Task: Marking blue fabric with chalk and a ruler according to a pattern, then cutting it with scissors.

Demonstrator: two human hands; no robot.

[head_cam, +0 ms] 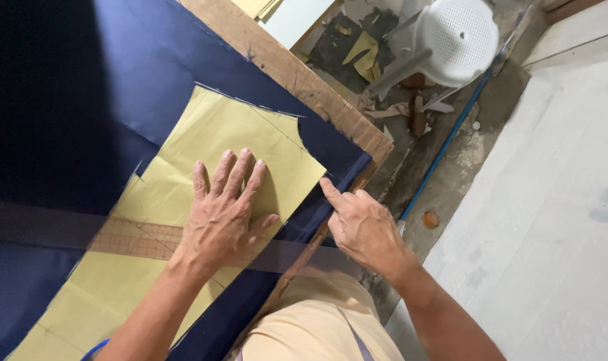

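Left hand flat on yellow pattern, right hand w/ index at edge

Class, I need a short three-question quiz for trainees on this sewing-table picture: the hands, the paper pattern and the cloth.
1. True or false: the left hand lies flat on the yellow paper pattern.
2. What does the pattern lie on?
A. navy cloth
B. white chair
C. bare floor
3. Which hand points a finger at the pattern's corner?

Key:
1. True
2. A
3. The right hand
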